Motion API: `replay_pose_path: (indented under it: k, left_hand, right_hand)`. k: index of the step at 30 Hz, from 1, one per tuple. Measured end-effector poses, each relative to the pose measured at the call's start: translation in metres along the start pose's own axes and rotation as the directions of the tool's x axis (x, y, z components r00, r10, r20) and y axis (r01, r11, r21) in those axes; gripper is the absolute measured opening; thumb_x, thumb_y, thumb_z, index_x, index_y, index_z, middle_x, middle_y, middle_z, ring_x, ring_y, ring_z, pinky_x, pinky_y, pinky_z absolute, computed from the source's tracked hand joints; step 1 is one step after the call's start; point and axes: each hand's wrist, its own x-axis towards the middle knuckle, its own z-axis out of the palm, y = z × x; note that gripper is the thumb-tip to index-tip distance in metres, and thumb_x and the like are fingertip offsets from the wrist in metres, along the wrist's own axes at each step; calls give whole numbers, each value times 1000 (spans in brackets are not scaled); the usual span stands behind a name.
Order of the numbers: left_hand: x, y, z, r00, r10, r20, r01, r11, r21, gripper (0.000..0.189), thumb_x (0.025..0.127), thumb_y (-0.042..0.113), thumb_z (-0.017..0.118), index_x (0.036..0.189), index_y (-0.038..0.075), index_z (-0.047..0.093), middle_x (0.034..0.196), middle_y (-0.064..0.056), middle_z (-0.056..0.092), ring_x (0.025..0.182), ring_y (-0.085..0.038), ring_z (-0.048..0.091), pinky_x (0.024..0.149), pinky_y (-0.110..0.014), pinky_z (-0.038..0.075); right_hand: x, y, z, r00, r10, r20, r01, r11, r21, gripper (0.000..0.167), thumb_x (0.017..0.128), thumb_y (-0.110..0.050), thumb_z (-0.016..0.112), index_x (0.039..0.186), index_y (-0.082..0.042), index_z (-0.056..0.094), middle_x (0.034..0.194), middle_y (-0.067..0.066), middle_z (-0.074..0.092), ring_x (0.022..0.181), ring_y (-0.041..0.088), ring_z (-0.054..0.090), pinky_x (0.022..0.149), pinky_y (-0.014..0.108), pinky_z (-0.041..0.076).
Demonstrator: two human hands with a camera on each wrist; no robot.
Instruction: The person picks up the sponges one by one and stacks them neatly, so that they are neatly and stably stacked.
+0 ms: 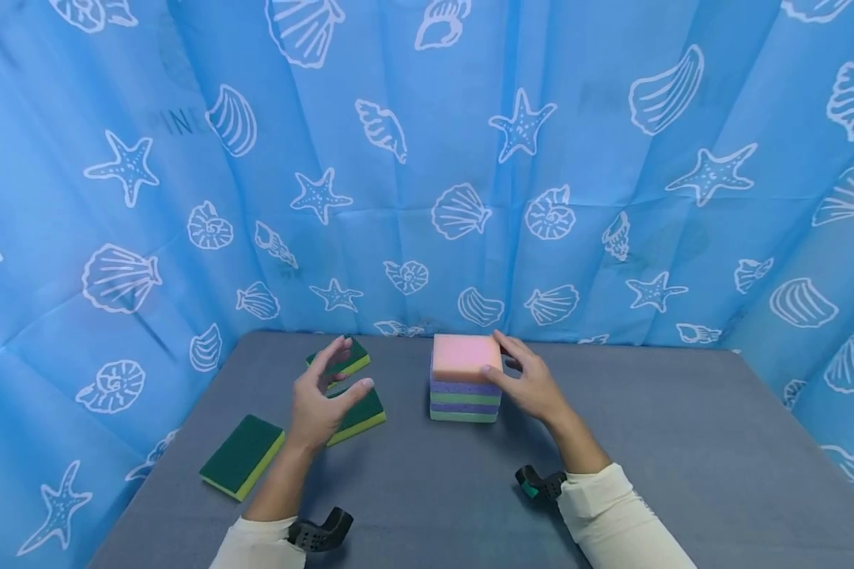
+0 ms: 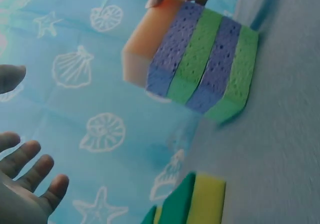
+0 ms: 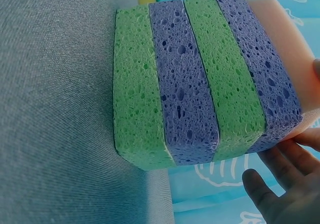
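Observation:
A peach sponge (image 1: 464,357) lies on top of a stack of purple sponges (image 3: 182,84) and green sponges (image 3: 137,79) in alternating layers. At the right side of the stack, my right hand (image 1: 534,385) holds the peach sponge, thumb at its front corner and fingers at the back. My left hand (image 1: 319,401) is raised to the left of the stack, fingers spread and palm toward it, holding nothing. In the head view it partly covers two dark green and yellow scouring sponges, a far one (image 1: 356,356) and a nearer one (image 1: 361,415).
Another green and yellow scouring sponge (image 1: 243,454) lies at the left of the grey table (image 1: 427,506). A blue curtain (image 1: 413,174) with white shells and starfish hangs behind the table and along its sides.

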Motion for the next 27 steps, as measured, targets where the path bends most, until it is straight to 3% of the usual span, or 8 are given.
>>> replay_pose_path:
  k: [3,9,11,14,21,27]
  left_hand:
    - [-9,-3,-11,998,22,-54,-23,1000,-16,64,83,-11,68,141,-10,40,136,-24,47,123,-39,43,91,-28,42]
    - [-24,-25,-30,988,53,-147,-54,999,-1,68,82,-11,70,143,1,44,137,-11,50,124,-30,44,93,-34,41]
    - [-29,-30,-36,984,63,-167,-59,998,27,69,81,-9,72,143,5,45,137,-8,51,124,-27,45,92,-31,42]
    - [-37,-31,-45,978,60,-199,-46,996,70,69,81,-9,73,143,6,46,136,-7,51,123,-26,46,92,-28,43]
    - [-51,-28,-61,951,9,-310,51,982,184,69,78,-5,77,140,8,50,134,-4,54,121,-16,48,90,-23,42]
    - [-60,-27,-72,932,22,-363,71,968,242,69,77,-8,78,139,6,52,133,-7,55,120,-14,48,89,-22,41]
  right_hand:
    - [0,1,-1,1000,3,1,-3,1000,1,66,91,-17,67,146,4,37,141,22,45,123,37,46,95,57,40]
    - [1,1,-2,1000,9,-3,-9,1000,-4,66,91,-18,68,146,4,37,140,22,45,123,36,46,94,57,40]
    - [1,1,-2,1000,13,0,-13,1000,-3,67,91,-18,68,146,3,37,141,21,45,124,36,46,95,57,40]
    - [1,1,-2,1000,20,4,-20,1000,-4,67,91,-19,68,146,3,37,141,21,45,124,35,46,95,56,40]
    - [-1,2,-1,1000,28,2,-28,1000,-3,67,91,-19,68,146,3,37,141,21,45,124,35,46,94,56,41]
    - [-1,1,-1,999,37,1,-37,999,-13,68,91,-21,69,146,3,37,140,21,45,123,35,46,94,56,41]
